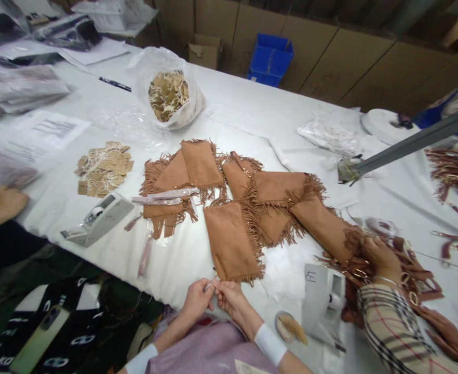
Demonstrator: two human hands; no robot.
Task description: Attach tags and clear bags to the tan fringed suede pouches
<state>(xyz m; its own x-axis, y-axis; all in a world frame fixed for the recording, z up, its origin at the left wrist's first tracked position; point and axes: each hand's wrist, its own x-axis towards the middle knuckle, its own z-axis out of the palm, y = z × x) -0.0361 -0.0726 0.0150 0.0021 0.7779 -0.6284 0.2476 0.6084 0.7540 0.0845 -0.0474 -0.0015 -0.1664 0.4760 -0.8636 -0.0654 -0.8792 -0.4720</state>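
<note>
My left hand (197,301) and my right hand (231,298) meet at the table's front edge, fingers pinched. A small pale strip shows at the left fingertips; what the right fingers hold is hidden. Just beyond them lies a tan fringed leather pouch (231,241), its lower left corner with a small metal fitting close to my fingertips. Several more fringed pouches (201,163) lie in a loose row behind it. Strips of pinkish wrapping (166,196) lie across a pouch at the left.
Tape dispensers (104,215) (322,298) stand on both sides. Card tags with white strings fill a plastic bag (192,104) and form a pile (106,169). A co-worker's plaid-sleeved hand (382,257) touches a pouch at right; another person's hand (7,201) rests at left.
</note>
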